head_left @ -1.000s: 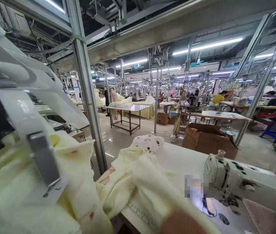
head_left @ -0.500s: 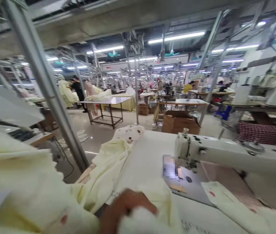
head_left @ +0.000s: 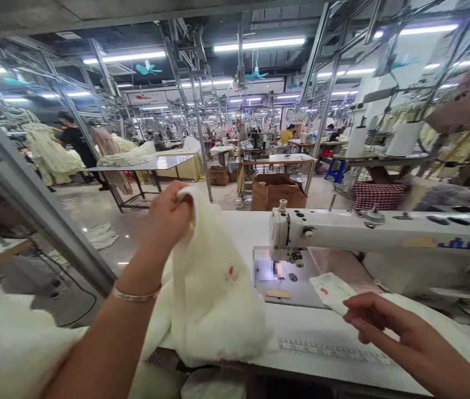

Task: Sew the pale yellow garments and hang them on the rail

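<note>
Cream fabric (head_left: 214, 288) with red marks hangs bunched over the table edge.

The single head-worn camera looked forward and slightly down, close over the counter (head_left: 322, 343), facing the sewing machine (head_left: 368, 230) and factory hall beyond.

A large factory hall is lit by rows of fluorescent tubes (head_left: 260, 43) and hung with teal ceiling fans (head_left: 147, 68). A glossy pale floor (head_left: 93, 208) is crossed by slanted metal posts (head_left: 31, 191). Work tables (head_left: 143, 163) and cardboard boxes (head_left: 276, 191) are set further back.
</note>
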Motion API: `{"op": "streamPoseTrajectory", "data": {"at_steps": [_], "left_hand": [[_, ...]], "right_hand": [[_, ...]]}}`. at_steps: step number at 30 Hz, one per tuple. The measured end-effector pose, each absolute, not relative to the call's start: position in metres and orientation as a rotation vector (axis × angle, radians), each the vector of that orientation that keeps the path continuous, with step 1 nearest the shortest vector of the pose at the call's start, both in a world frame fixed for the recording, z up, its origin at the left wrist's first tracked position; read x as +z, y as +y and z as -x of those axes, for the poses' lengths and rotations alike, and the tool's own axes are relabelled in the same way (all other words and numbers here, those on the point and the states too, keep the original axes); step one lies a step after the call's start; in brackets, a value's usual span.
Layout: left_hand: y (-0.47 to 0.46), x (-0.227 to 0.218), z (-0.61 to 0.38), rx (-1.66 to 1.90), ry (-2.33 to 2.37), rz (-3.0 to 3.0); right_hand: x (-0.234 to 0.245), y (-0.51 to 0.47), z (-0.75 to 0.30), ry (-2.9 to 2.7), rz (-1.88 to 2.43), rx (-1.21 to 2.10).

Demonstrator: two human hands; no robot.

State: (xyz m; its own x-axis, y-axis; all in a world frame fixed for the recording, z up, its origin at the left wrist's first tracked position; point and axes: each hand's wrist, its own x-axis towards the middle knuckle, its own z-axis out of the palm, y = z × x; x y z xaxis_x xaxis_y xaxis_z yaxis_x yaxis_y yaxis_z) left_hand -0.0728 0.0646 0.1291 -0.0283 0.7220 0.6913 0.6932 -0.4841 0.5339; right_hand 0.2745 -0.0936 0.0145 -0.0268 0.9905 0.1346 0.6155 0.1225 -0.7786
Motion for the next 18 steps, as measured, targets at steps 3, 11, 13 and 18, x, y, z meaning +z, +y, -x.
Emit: {"op": "streamPoseTrajectory", "data": {"at_steps": [3,11,13,18], "left_hand": [[0.052,0.121,0.054,1.477,1.643,-2.305],[-0.003,0.126,-0.002,1.033,1.327,-2.801],[-0.001,0.126,0.006,0.984,1.252,-2.722],[0.016,0.116,0.025,0.961,1.182,-2.395]], "right_hand": [[0.008,-0.080,-0.235,-1.780,1.456,0.795],[0.020,-0.042,-0.123,-1.509,1.045,0.987],[0.028,-0.040,-0.134,-1.491,0.961,1.021],[0.051,-0.047,-0.172,-1.395,0.814,0.968]]}}
